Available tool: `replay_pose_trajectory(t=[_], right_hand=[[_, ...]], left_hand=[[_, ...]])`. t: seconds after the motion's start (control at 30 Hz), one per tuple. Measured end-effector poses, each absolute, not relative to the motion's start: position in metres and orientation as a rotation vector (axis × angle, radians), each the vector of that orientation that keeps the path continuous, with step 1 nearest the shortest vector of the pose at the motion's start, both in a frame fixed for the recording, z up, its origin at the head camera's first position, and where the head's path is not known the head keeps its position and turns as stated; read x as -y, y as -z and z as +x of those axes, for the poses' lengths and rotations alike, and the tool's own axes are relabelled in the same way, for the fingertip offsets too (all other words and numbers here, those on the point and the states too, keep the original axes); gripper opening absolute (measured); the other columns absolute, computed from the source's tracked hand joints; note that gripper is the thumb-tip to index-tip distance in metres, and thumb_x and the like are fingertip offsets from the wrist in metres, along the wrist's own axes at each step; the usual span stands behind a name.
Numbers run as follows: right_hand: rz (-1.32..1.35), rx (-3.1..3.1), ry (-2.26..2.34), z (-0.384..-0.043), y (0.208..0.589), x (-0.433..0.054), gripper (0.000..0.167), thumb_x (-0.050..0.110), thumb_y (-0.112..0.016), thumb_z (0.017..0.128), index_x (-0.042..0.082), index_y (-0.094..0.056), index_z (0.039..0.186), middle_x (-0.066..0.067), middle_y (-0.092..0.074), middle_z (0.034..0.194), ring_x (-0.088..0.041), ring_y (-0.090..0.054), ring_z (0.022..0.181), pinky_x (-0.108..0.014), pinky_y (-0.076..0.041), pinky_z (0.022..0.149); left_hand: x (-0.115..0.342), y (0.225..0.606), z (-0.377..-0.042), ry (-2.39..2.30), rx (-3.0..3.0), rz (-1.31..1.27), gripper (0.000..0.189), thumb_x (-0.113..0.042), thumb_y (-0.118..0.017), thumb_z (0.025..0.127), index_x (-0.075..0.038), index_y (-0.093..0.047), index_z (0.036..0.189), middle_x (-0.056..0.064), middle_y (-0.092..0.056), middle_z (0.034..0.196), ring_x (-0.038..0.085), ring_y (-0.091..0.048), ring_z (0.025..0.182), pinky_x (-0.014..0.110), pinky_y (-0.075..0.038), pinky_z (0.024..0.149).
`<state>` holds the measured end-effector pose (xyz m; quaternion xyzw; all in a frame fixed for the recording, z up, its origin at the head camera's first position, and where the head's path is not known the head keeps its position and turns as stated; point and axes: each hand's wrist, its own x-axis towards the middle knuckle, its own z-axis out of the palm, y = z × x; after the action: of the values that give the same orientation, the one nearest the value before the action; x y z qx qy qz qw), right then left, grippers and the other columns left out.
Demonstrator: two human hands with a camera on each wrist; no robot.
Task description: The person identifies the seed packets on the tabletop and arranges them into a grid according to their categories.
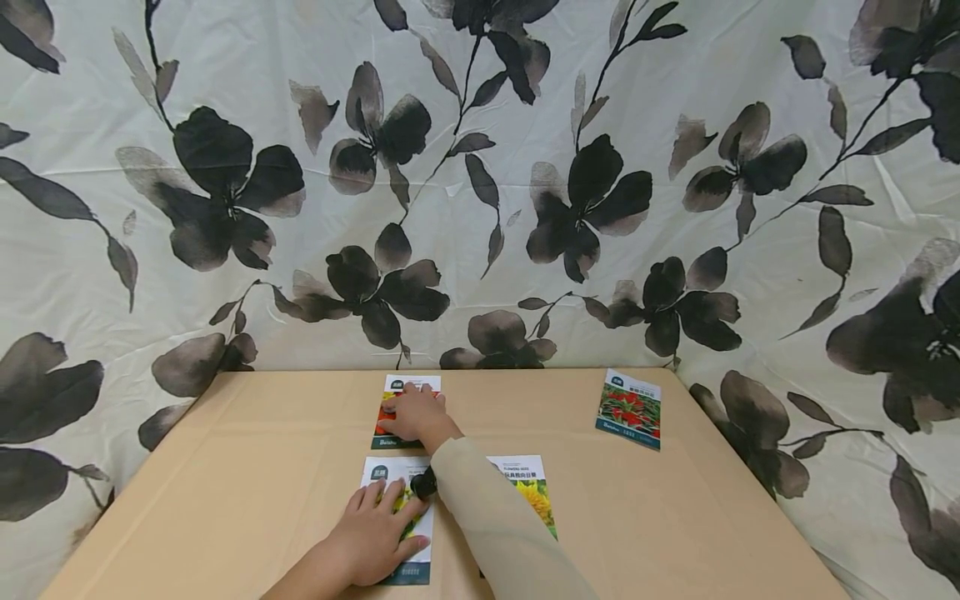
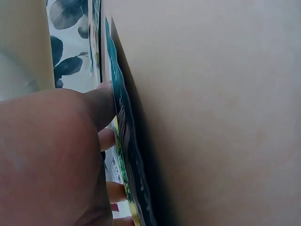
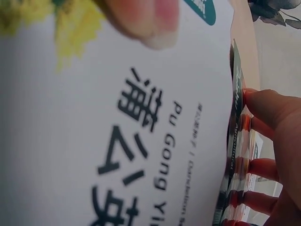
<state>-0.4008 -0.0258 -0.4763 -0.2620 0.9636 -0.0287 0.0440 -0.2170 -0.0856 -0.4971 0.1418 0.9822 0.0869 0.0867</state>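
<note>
While both hands lie flat on seed packets, fingers straight, nothing is gripped.
Left hand (image 1: 375, 533) presses near-edge packet (image 1: 413, 570); right hand (image 1: 412, 414) covers far packet (image 1: 389, 437); best slid flat, not lifted.

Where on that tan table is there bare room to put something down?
The tan table is bare on its left side, beside the left hand, and across the right front below the red-flowered seed packet. The middle is crowded: the right hand presses another packet, with two yellow-flowered packets nearer.
</note>
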Motion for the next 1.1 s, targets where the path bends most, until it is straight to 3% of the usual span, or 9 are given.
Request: replay_pose_trajectory(t=[0.43,0.9,1.1], right_hand=[[-0.780,-2.931,0.126,-0.397,0.472,0.025,0.046,0.064,-0.056,0.097,0.054,-0.054,0.142,0.005,-0.045,0.155,-0.027,-0.043,0.141,-0.055,-0.037,0.112],[-0.839,-2.969,0.133,-0.404,0.478,0.023,0.044,0.065,-0.062,0.093,0.053,-0.061,0.135,0.004,-0.055,0.144,-0.023,-0.051,0.127,-0.049,-0.042,0.105],[-0.915,-2.968,0.187,-0.407,0.481,0.016,0.042,0.062,-0.061,0.095,0.049,-0.063,0.135,0.004,-0.056,0.143,-0.022,-0.053,0.125,-0.045,-0.045,0.103]], left_hand=[[0.080,0.483,-0.213,-0.233,-2.894,0.369,0.064,-0.066,-0.053,0.096,-0.025,-0.055,0.146,0.018,-0.044,0.156,0.050,-0.037,0.141,0.072,-0.028,0.112],[0.084,0.496,-0.215,-0.257,-2.930,0.416,0.070,-0.077,-0.039,0.095,-0.029,-0.055,0.144,0.020,-0.044,0.155,0.051,-0.037,0.141,0.073,-0.028,0.110],[0.083,0.492,-0.213,-0.250,-2.941,0.425,0.063,-0.070,-0.048,0.096,-0.026,-0.055,0.142,0.020,-0.045,0.154,0.052,-0.038,0.140,0.073,-0.029,0.110]])
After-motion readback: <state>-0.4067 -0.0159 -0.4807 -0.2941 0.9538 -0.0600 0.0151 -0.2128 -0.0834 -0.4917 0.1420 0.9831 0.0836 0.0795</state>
